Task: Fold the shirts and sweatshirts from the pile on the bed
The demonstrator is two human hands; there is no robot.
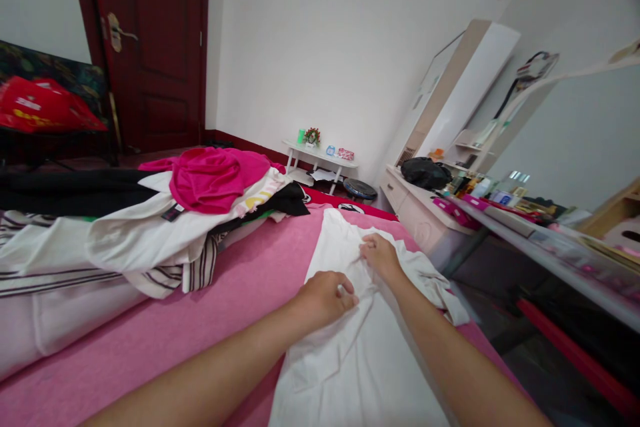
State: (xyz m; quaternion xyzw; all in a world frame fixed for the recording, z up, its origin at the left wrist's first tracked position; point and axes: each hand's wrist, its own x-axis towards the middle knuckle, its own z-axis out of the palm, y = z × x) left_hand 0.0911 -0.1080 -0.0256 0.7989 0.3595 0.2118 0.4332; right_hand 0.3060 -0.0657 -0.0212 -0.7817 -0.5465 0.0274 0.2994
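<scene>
A white garment (pixel 345 347) lies spread along the pink bed cover (pixel 200 327) in front of me. My left hand (pixel 326 295) rests on it near the middle, fingers curled and pinching a fold of the white cloth. My right hand (pixel 381 255) sits a little farther up and to the right, its fingers also closed on a bunch of the same fabric. Both forearms reach in from the bottom edge.
A heap of clothes (pixel 200 200), magenta, white, black and striped, lies on the bed's left. A dark red door (pixel 150 47) stands behind. A small white table (pixel 320 159) is by the wall; a cluttered dresser (pixel 430 203) and glass shelf (pixel 550 240) line the right.
</scene>
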